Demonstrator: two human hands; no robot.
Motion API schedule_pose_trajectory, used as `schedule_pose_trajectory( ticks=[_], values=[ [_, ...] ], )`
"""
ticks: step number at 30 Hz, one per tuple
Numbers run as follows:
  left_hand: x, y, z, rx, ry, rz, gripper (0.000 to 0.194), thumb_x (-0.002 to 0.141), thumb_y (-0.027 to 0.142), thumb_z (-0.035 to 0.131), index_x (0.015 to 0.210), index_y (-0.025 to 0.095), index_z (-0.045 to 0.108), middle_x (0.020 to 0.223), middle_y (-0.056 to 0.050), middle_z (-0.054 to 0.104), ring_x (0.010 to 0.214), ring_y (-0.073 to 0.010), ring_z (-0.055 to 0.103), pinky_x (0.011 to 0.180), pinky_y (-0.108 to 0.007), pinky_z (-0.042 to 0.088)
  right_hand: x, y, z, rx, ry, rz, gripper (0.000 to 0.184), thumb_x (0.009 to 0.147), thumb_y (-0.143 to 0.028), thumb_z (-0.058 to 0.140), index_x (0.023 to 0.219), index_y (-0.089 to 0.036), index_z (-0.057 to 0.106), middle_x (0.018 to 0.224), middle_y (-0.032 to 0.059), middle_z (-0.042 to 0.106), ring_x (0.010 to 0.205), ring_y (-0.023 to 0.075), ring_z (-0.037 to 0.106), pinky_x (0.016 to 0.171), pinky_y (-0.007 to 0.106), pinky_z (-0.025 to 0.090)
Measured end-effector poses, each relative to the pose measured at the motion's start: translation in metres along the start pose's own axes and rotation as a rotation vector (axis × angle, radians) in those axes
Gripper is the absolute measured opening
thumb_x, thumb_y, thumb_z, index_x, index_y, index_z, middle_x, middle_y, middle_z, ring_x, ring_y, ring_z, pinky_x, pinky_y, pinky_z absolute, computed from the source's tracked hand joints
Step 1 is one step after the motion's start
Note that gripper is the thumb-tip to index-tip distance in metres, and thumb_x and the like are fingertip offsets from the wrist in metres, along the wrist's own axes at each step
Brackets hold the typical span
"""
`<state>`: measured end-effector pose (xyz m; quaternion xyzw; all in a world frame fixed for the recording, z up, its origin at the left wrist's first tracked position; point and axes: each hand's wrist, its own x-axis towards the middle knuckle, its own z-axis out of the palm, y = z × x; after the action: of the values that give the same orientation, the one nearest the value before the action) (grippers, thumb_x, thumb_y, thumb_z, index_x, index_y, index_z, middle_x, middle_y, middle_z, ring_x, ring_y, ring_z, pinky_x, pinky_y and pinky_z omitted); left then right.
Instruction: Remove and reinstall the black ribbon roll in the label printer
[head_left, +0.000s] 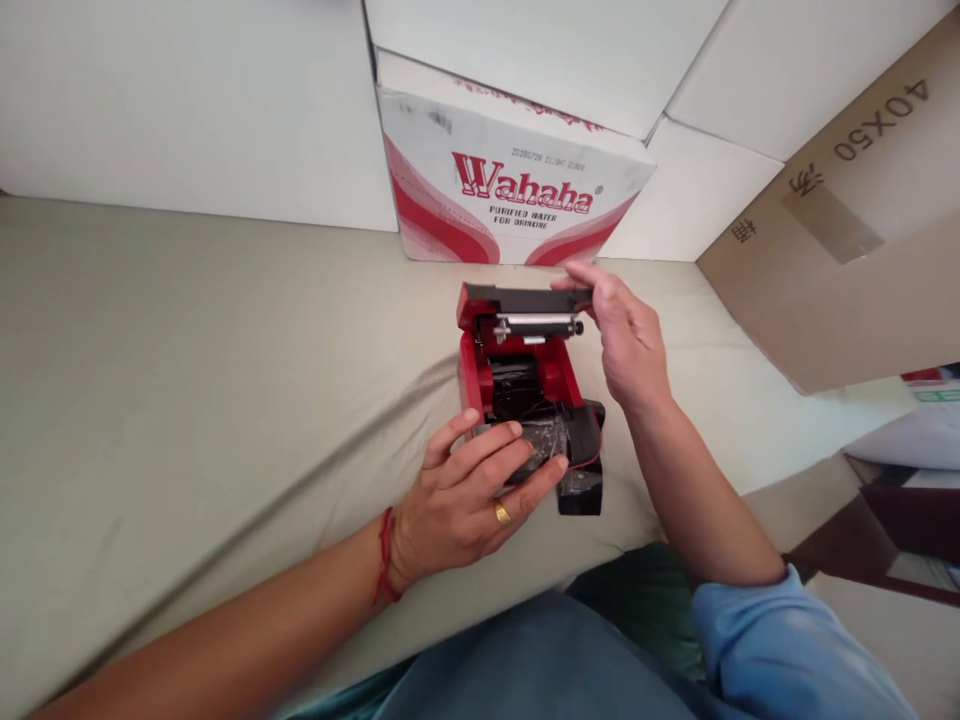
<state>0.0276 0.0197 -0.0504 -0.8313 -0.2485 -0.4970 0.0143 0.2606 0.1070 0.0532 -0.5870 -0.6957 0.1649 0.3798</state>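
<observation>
A small red and black thermal printer sits on the pale cloth with its lid raised. Under the lid shows a metal-and-black roller, and the inside of the paper bay is dark and shiny. My right hand grips the lid's right end, thumb in front and fingers behind. Across the printer's black front lie the spread fingers of my left hand, holding it steady; the left thumb is hidden. A black block juts out at the printer's lower right, beside a thin red wire.
Behind the printer stands a Wahaha water carton against white boxes. A large brown cardboard box borders the right side. The pale cloth has a long crease on the left. My lap is at the near edge.
</observation>
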Motion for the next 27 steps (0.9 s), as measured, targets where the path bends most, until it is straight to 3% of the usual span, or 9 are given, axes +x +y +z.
schedule_pose_trajectory(
  ticks=[4, 7, 9, 14, 18, 20, 23, 27],
  values=[
    [-0.001, 0.002, 0.001, 0.05, 0.018, 0.026, 0.048, 0.101, 0.015, 0.075, 0.143, 0.037, 0.084, 0.122, -0.002, 0.084, 0.139, -0.021, 0.073, 0.156, -0.04, 0.023, -0.043, -0.002, -0.015, 0.016, 0.023, -0.145, 0.068, 0.126, -0.066, 0.034, 0.128, -0.031, 0.093, 0.137, 0.0072, 0.093, 0.144, 0.0296, 0.083, 0.139, 0.058, 0.052],
    [-0.003, 0.003, 0.001, 0.076, 0.036, 0.006, 0.048, 0.1, 0.019, 0.082, 0.141, 0.045, 0.085, 0.122, 0.001, 0.082, 0.142, -0.0208, 0.071, 0.157, -0.041, 0.02, -0.072, 0.006, -0.021, -0.06, -0.074, -0.196, 0.062, 0.125, -0.06, 0.037, 0.129, -0.034, 0.093, 0.142, 0.0054, 0.092, 0.149, 0.0307, 0.081, 0.146, 0.065, 0.043],
    [-0.006, 0.004, 0.002, 0.08, 0.044, -0.007, 0.051, 0.099, 0.023, 0.087, 0.141, 0.051, 0.083, 0.123, 0.002, 0.081, 0.146, -0.0216, 0.07, 0.157, -0.044, 0.018, -0.083, 0.013, -0.02, -0.087, -0.122, -0.196, 0.057, 0.124, -0.054, 0.04, 0.131, -0.034, 0.093, 0.145, 0.0054, 0.091, 0.152, 0.0303, 0.079, 0.145, 0.066, 0.045],
    [-0.007, 0.003, 0.005, 0.065, 0.039, -0.026, 0.046, 0.099, 0.024, 0.083, 0.138, 0.048, 0.084, 0.129, 0.001, 0.083, 0.151, -0.0243, 0.069, 0.158, -0.05, 0.02, -0.09, 0.019, -0.017, -0.07, -0.142, -0.196, 0.048, 0.123, -0.043, 0.047, 0.133, -0.033, 0.093, 0.146, 0.0069, 0.09, 0.151, 0.0283, 0.08, 0.137, 0.061, 0.057],
    [-0.005, -0.008, -0.001, -0.086, 0.067, -0.065, 0.063, 0.107, 0.026, 0.067, 0.167, 0.041, 0.067, 0.144, -0.004, 0.084, 0.154, -0.0277, 0.072, 0.154, -0.057, 0.029, -0.087, 0.013, -0.015, -0.036, -0.109, -0.151, 0.047, 0.125, -0.044, 0.049, 0.127, -0.034, 0.095, 0.14, 0.0067, 0.092, 0.147, 0.0297, 0.083, 0.136, 0.062, 0.058],
    [-0.003, -0.017, -0.006, -0.15, 0.073, -0.176, 0.066, 0.115, 0.035, 0.057, 0.181, 0.038, 0.053, 0.155, -0.007, 0.082, 0.159, -0.0315, 0.069, 0.151, -0.062, 0.034, -0.089, 0.009, -0.011, 0.015, -0.05, -0.121, 0.048, 0.126, -0.047, 0.05, 0.124, -0.034, 0.096, 0.138, 0.0068, 0.093, 0.145, 0.0304, 0.084, 0.137, 0.063, 0.057],
    [0.001, -0.03, -0.01, -0.246, 0.059, -0.402, 0.052, 0.123, 0.034, 0.043, 0.169, 0.038, 0.066, 0.158, -0.006, 0.081, 0.165, -0.0316, 0.066, 0.149, -0.064, 0.037, -0.094, 0.006, -0.003, 0.118, 0.027, -0.081, 0.049, 0.127, -0.05, 0.05, 0.12, -0.033, 0.096, 0.135, 0.0065, 0.094, 0.144, 0.0306, 0.084, 0.136, 0.063, 0.058],
    [0.005, -0.038, -0.007, -0.331, 0.081, -0.419, 0.041, 0.123, 0.027, 0.047, 0.146, 0.036, 0.08, 0.15, -0.003, 0.086, 0.161, -0.0299, 0.068, 0.141, -0.062, 0.048, -0.097, 0.007, 0.004, 0.168, 0.065, -0.023, 0.051, 0.126, -0.056, 0.051, 0.118, -0.034, 0.097, 0.135, 0.0058, 0.094, 0.146, 0.032, 0.083, 0.132, 0.064, 0.062]
  ],
)
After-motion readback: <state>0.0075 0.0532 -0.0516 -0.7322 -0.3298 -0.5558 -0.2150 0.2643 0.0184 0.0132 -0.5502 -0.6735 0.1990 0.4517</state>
